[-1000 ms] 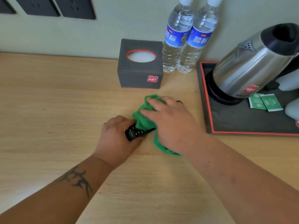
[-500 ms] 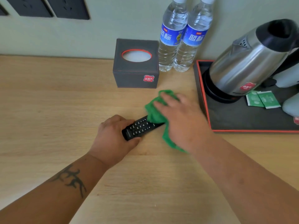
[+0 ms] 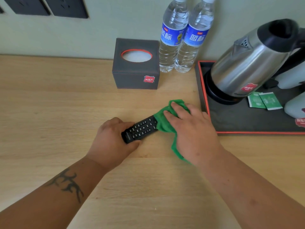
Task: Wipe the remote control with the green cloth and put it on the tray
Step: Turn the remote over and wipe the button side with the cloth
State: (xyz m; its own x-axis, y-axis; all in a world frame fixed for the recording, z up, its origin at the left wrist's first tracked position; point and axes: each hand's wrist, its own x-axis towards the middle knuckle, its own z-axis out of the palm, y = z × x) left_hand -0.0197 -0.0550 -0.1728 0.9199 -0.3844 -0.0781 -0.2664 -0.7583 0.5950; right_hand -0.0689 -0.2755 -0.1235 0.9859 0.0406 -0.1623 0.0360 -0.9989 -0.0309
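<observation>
A black remote control [image 3: 142, 128] lies slanted on the wooden table, buttons up. My left hand [image 3: 113, 141] grips its near end. My right hand [image 3: 189, 128] presses the green cloth [image 3: 166, 123] flat over the remote's far end, which is hidden under the cloth. The dark tray with a red rim [image 3: 231, 119] sits just right of my right hand, a short gap away.
On the tray stand a steel kettle [image 3: 252, 63], two green sachets [image 3: 264, 101] and white cups [image 3: 295, 106] at the right edge. A dark tissue box [image 3: 136, 70] and two water bottles [image 3: 181, 38] stand by the back wall. Wall sockets [image 3: 49, 5] sit at upper left.
My right hand has slid the cloth along the remote toward its far end and the tray. More of the remote's buttons show now. My left hand stays on the near end.
</observation>
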